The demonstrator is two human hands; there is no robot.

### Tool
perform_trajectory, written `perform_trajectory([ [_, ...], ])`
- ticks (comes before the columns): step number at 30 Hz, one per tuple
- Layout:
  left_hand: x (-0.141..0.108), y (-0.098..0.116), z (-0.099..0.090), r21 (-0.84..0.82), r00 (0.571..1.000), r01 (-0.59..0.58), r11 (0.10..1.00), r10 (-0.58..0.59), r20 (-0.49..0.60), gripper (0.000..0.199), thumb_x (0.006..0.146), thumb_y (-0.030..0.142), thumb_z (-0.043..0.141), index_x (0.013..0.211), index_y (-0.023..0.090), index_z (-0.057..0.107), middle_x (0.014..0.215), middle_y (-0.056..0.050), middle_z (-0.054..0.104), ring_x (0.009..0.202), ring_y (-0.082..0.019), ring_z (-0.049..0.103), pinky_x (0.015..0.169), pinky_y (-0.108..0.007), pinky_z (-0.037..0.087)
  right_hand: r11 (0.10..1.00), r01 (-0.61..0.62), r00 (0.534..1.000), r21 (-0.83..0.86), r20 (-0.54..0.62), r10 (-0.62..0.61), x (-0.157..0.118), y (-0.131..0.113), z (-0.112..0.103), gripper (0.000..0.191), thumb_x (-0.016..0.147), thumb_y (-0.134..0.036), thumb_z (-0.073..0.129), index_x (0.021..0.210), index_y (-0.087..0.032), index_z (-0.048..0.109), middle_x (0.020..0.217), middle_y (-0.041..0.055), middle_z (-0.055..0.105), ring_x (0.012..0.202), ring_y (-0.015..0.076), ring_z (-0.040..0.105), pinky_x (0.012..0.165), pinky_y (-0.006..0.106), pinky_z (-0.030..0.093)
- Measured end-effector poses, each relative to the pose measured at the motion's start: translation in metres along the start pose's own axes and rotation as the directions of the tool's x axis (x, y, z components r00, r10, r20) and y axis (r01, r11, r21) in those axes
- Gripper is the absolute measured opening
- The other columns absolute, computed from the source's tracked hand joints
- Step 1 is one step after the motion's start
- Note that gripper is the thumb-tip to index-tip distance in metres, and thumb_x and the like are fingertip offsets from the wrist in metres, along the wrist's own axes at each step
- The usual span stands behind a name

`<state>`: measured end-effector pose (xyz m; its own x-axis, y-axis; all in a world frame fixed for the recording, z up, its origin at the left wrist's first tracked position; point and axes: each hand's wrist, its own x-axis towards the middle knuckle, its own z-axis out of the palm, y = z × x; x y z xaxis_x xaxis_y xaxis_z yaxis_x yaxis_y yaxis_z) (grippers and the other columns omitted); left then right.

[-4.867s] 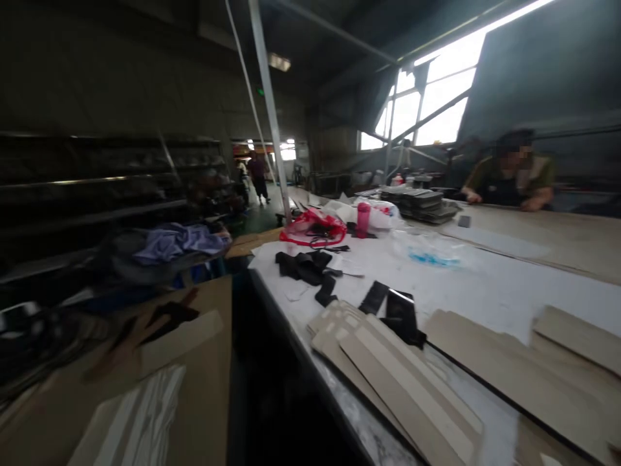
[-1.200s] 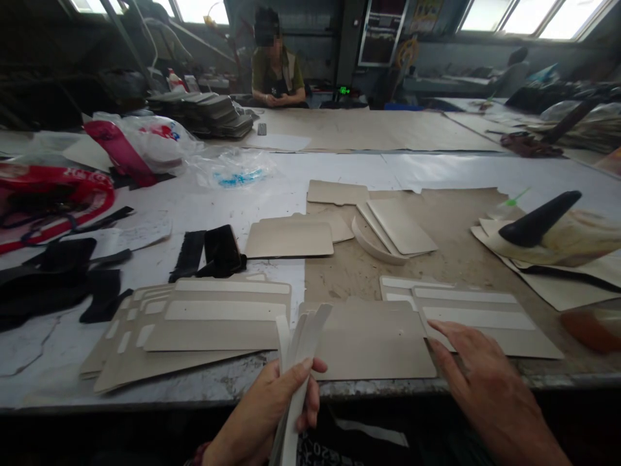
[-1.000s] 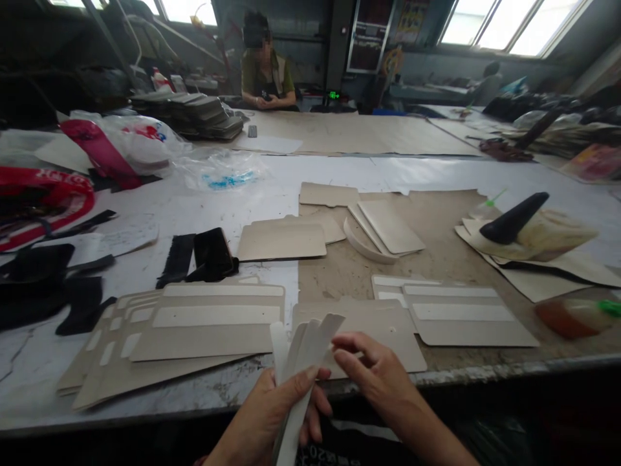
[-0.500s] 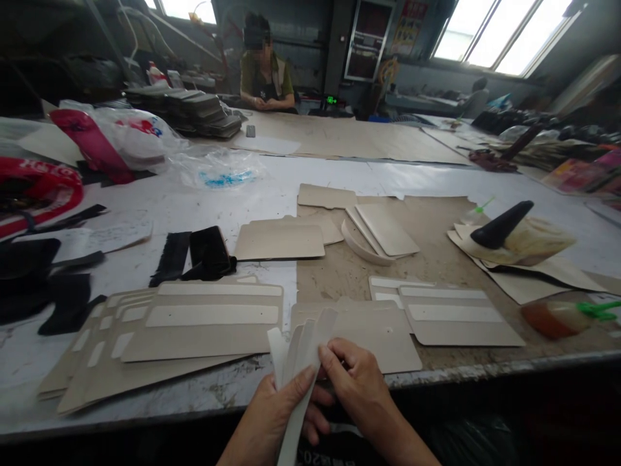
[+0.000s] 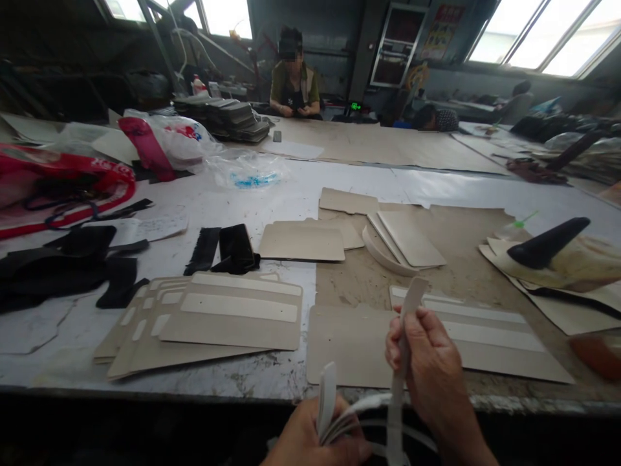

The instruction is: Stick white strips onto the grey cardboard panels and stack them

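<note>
My left hand (image 5: 317, 430) is closed round a bundle of pale strips (image 5: 328, 391) at the bottom centre, their long ends curving off to the right. In my right hand (image 5: 431, 366) a single pale strip (image 5: 412, 298) is gripped, its upper end sticking up and its lower part hanging below the table edge. Behind my hands lies a plain beige panel (image 5: 349, 343). Partly covered by my right hand is a panel with pale bands (image 5: 504, 343). Left of them, similar banded panels (image 5: 233, 317) lie fanned in a stack.
More beige panels (image 5: 303, 241) lie mid-table, beside a black phone (image 5: 236, 246). A dark tapered tool (image 5: 548, 243) rests at the right near a blurred bottle (image 5: 596, 356). Plastic bags (image 5: 179, 139) and black scraps are at the left. A person (image 5: 294, 84) sits across the table.
My right hand has moved right and up with one strip, apart from my left hand's bundle. The view has shifted left, and a patterned head covering now shows at the far right.
</note>
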<state>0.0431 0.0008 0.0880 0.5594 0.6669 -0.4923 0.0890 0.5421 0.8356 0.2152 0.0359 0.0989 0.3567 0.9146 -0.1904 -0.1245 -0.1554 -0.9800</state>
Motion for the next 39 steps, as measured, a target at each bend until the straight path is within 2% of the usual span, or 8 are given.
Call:
perform_trajectory([
  [3, -0.008, 0.008, -0.014, 0.462, 0.987, -0.13, 0.877, 0.157, -0.02, 0.007, 0.073, 0.019, 0.051, 0.073, 0.02, 0.057, 0.067, 0.001, 0.058, 0.064, -0.014, 0.052, 0.057, -0.023, 0.036, 0.869, 0.15, 0.988, -0.472, 0.092, -0.121, 0.015, -0.016, -0.019, 0.03, 0.085, -0.049, 0.046, 0.094, -0.023, 0.057, 0.071, -0.0005, 0.054, 0.057, 0.0131, 0.05, 0.049, 0.023, 0.04],
  [7, 0.0, 0.003, -0.03, 0.889, 0.914, -0.115, 0.443, 0.398, -0.08, 0.026, 0.078, 0.008, 0.038, 0.089, 0.019, 0.058, 0.078, -0.005, 0.062, 0.072, -0.022, 0.058, 0.064, -0.034, 0.045, 0.559, 0.321, 0.94, -0.765, 0.327, -0.092, 0.025, -0.022, -0.018, 0.038, 0.092, -0.045, 0.028, 0.087, -0.023, 0.059, 0.088, 0.0048, 0.059, 0.086, 0.0199, 0.053, 0.076, 0.031, 0.041],
  [9, 0.015, -0.007, -0.034, 0.964, 0.824, -0.107, 0.243, 0.564, -0.051, 0.034, 0.077, 0.002, 0.035, 0.098, 0.016, 0.057, 0.084, -0.008, 0.061, 0.077, -0.023, 0.058, 0.067, -0.039, 0.049, 0.5, 0.363, 0.916, -0.787, 0.401, -0.033, 0.028, -0.019, -0.005, 0.036, 0.093, -0.04, 0.026, 0.082, -0.022, 0.056, 0.084, 0.0041, 0.058, 0.081, 0.0186, 0.053, 0.074, 0.031, 0.04],
  [12, 0.039, -0.021, -0.037, 0.994, 0.619, -0.108, -0.004, 0.783, 0.07, 0.04, 0.074, -0.004, 0.031, 0.102, 0.01, 0.056, 0.102, -0.017, 0.061, 0.097, -0.027, 0.056, 0.077, -0.043, 0.052, 0.45, 0.409, 0.884, -0.794, 0.466, 0.019, 0.035, -0.011, 0.018, 0.026, 0.091, -0.032, 0.034, 0.078, -0.02, 0.053, 0.079, 0.0032, 0.058, 0.075, 0.0171, 0.053, 0.068, 0.028, 0.039],
  [14, 0.048, -0.023, -0.041, 0.992, 0.593, -0.095, -0.085, 0.795, 0.125, 0.042, 0.071, -0.006, 0.031, 0.102, 0.007, 0.056, 0.109, -0.02, 0.06, 0.104, -0.028, 0.055, 0.081, -0.043, 0.052, 0.472, 0.43, 0.852, -0.77, 0.519, 0.071, 0.043, -0.005, 0.029, 0.021, 0.089, -0.028, 0.038, 0.078, -0.019, 0.054, 0.078, 0.0026, 0.059, 0.074, 0.0162, 0.054, 0.066, 0.026, 0.038],
  [17, 0.053, -0.019, -0.047, 0.989, 0.666, -0.085, -0.121, 0.731, 0.147, 0.042, 0.069, -0.006, 0.032, 0.103, 0.003, 0.057, 0.103, -0.019, 0.064, 0.095, -0.027, 0.062, 0.078, -0.039, 0.055, 0.517, 0.422, 0.806, -0.745, 0.569, 0.162, 0.053, 0.003, 0.038, 0.02, 0.088, -0.027, 0.041, 0.078, -0.019, 0.056, 0.075, 0.0012, 0.062, 0.072, 0.0151, 0.056, 0.064, 0.024, 0.037],
  [25, 0.062, -0.034, -0.052, 0.987, 0.624, -0.087, -0.139, 0.765, 0.162, 0.034, 0.082, 0.0, 0.032, 0.105, 0.004, 0.056, 0.105, -0.019, 0.062, 0.1, -0.028, 0.058, 0.081, -0.041, 0.053, 0.215, 0.425, 0.86, -0.879, 0.467, 0.208, 0.06, 0.013, 0.047, 0.021, 0.086, -0.026, 0.044, 0.075, -0.021, 0.061, 0.073, 0.0035, 0.067, 0.072, 0.0193, 0.061, 0.064, 0.027, 0.035],
  [39, 0.059, -0.029, -0.05, 0.997, 0.723, -0.071, -0.043, 0.686, 0.081, 0.034, 0.078, -0.004, 0.034, 0.104, 0.005, 0.055, 0.131, -0.021, 0.042, 0.112, -0.03, 0.045, 0.092, -0.04, 0.047, 0.116, 0.446, 0.863, -0.887, 0.461, 0.206, 0.062, 0.016, 0.051, 0.023, 0.088, -0.027, 0.042, 0.077, -0.021, 0.062, 0.075, 0.0039, 0.069, 0.073, 0.0199, 0.063, 0.062, 0.027, 0.034],
])
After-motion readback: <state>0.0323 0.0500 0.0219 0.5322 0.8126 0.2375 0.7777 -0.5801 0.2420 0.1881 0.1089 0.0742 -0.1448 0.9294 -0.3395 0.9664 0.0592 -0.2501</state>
